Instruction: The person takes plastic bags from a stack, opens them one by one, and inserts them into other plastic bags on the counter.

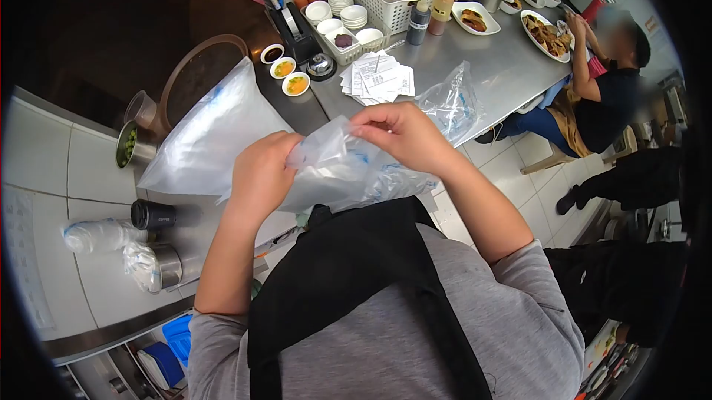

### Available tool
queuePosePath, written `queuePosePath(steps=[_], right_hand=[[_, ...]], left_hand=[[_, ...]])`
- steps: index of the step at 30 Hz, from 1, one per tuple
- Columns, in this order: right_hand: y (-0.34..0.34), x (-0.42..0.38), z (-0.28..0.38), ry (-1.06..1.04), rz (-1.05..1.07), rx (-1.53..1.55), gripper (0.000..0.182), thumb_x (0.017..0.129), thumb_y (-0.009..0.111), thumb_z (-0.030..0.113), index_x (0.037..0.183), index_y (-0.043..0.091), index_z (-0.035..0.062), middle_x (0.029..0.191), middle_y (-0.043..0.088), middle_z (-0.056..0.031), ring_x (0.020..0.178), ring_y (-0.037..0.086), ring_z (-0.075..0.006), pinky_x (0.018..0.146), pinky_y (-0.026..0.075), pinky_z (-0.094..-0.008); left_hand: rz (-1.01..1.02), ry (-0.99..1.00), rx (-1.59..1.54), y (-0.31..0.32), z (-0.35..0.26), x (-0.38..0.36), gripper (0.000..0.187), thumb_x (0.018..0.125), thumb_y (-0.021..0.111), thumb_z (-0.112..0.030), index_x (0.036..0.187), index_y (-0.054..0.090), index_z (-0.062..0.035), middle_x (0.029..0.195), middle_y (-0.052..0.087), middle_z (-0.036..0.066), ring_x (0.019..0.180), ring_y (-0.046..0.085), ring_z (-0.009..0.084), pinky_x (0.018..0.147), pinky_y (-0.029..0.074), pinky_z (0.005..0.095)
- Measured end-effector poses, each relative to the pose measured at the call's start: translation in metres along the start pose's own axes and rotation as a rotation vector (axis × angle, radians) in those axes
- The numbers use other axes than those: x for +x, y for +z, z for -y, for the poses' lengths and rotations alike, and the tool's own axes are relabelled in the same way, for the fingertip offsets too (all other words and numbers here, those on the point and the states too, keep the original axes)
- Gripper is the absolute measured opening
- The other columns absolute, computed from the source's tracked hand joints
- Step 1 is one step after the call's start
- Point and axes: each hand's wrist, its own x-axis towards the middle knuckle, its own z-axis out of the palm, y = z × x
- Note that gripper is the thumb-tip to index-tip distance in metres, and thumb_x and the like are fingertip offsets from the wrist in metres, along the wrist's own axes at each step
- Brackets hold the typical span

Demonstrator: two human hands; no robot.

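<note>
Close in front of my body I hold a clear plastic bag (pixel 326 149) with blue print. My left hand (pixel 259 166) is closed around its left side. My right hand (pixel 404 135) pinches the bag's upper right edge between thumb and fingers. Under and to the left of my left hand lies a large flat stack of plastic bags (pixel 219 137) on the steel counter. Past my right hand, a crumpled clear bag (pixel 456 103) rests near the counter edge. Paper receipts (pixel 377 77) sit beyond my hands.
Small sauce bowls (pixel 295 85), a call bell (pixel 321 66), a basket of white cups (pixel 354 17) and squeeze bottles (pixel 440 8) line the far counter. Plated food (pixel 545 35) stands at right, beside a seated person (pixel 612 85). A black tumbler (pixel 153 214) stands at left.
</note>
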Motion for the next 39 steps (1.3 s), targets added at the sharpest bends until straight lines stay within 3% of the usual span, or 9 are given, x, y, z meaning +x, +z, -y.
queuePosePath(steps=[4,10,17,25,27,31,33,36,39], right_hand=[[0.033,0.012,-0.023,0.040,-0.037,0.252,0.020,0.083,0.073,0.010,0.073,0.055,0.0064,0.068,0.057,0.0034,0.062,0.047,-0.0029,0.057,0.041,-0.0212],[0.051,0.022,-0.045,0.201,0.083,0.541,0.031,0.089,0.068,0.019,0.069,0.047,0.0086,0.063,0.048,0.0059,0.059,0.042,-0.0022,0.053,0.036,-0.0212],[0.056,0.039,-0.063,-0.140,-0.072,-0.301,0.022,0.089,0.067,0.021,0.082,0.060,0.0012,0.067,0.058,-0.0003,0.064,0.052,-0.0073,0.060,0.044,-0.0259],[0.075,0.054,-0.025,0.036,0.041,-0.083,0.015,0.088,0.066,0.012,0.098,0.067,0.0013,0.081,0.067,-0.0039,0.071,0.057,-0.0092,0.065,0.046,-0.0239],[0.077,0.056,-0.022,0.069,0.016,-0.098,0.014,0.090,0.064,0.011,0.099,0.067,0.0012,0.082,0.067,-0.0020,0.073,0.056,-0.0065,0.065,0.045,-0.0224],[0.083,0.060,-0.025,-0.062,-0.079,-0.154,0.013,0.089,0.065,0.010,0.097,0.067,0.0000,0.080,0.066,-0.0018,0.070,0.055,-0.0064,0.063,0.045,-0.0219],[0.085,0.061,-0.021,-0.089,-0.107,-0.169,0.012,0.089,0.065,0.009,0.096,0.067,0.0000,0.078,0.065,-0.0016,0.069,0.055,-0.0069,0.062,0.045,-0.0222],[0.085,0.061,-0.014,-0.263,-0.089,-0.412,0.011,0.087,0.066,0.010,0.090,0.065,-0.0011,0.075,0.062,-0.0051,0.063,0.056,-0.0137,0.058,0.045,-0.0266],[0.086,0.064,-0.016,-0.429,-0.141,-0.505,0.012,0.083,0.067,0.010,0.082,0.061,0.0003,0.075,0.061,-0.0109,0.066,0.058,-0.0298,0.059,0.047,-0.0356]], left_hand=[[-0.044,-0.030,-0.006,0.016,0.023,-0.024,0.031,0.071,0.061,0.000,0.101,0.065,-0.0079,0.091,0.065,0.013,0.085,0.062,0.0332,0.073,0.049,0.0397],[-0.158,-0.082,-0.246,0.040,0.037,-0.053,0.039,0.079,0.062,-0.002,0.117,0.058,-0.0059,0.105,0.066,0.015,0.094,0.064,0.0333,0.078,0.050,0.0352],[-0.080,-0.334,-0.330,0.087,0.079,-0.095,0.036,0.081,0.060,-0.007,0.117,0.057,-0.0088,0.098,0.065,0.019,0.089,0.062,0.0389,0.076,0.049,0.0437],[-0.052,-0.397,-0.432,0.095,0.086,-0.107,0.032,0.081,0.067,-0.016,0.111,0.061,-0.0048,0.093,0.069,0.017,0.088,0.065,0.0364,0.077,0.051,0.0380],[0.100,-0.440,-0.322,0.102,0.099,-0.115,0.035,0.079,0.061,-0.008,0.113,0.058,-0.0099,0.104,0.064,0.017,0.082,0.064,0.0387,0.075,0.050,0.0447],[-0.044,-0.402,-0.082,0.102,0.092,-0.139,0.031,0.076,0.063,-0.008,0.107,0.060,-0.0127,0.115,0.058,0.011,0.080,0.063,0.0345,0.074,0.051,0.0437],[0.063,-0.100,0.001,0.112,0.104,-0.158,0.031,0.073,0.063,-0.007,0.104,0.060,-0.0130,0.120,0.051,0.009,0.090,0.061,0.0290,0.078,0.052,0.0407],[0.378,0.036,0.078,0.127,0.118,-0.169,0.033,0.072,0.063,-0.004,0.104,0.060,-0.0112,0.119,0.053,0.008,0.104,0.057,0.0267,0.085,0.050,0.0387],[0.362,-0.028,-0.016,0.114,0.120,-0.165,0.028,0.073,0.061,-0.003,0.099,0.063,-0.0098,0.119,0.053,0.005,0.108,0.054,0.0276,0.089,0.048,0.0382]])
